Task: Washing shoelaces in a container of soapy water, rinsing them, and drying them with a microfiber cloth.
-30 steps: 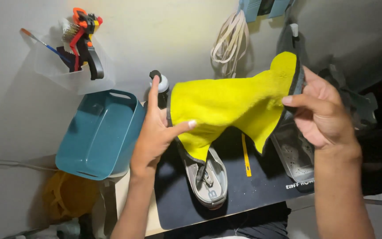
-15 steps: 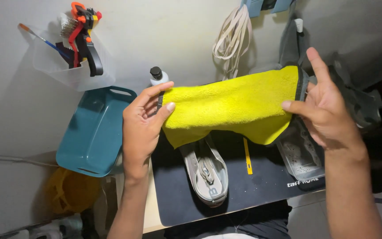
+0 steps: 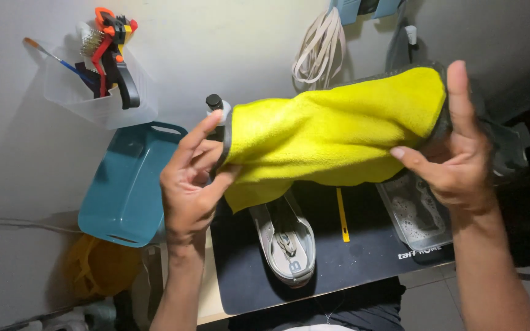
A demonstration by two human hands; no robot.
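Black mat [image 3: 363,257]; hands stretch yellow cloth [image 3: 332,138].

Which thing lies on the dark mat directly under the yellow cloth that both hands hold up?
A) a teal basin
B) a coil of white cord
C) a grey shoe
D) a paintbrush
C: a grey shoe lies on the dark mat, below the yellow cloth stretched between the left hand and the right hand.

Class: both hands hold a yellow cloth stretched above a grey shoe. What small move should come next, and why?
Probably lower the yellow cloth onto the grey shoe. The left hand and right hand hold it taut in the air, directly above the shoe on the black mat.
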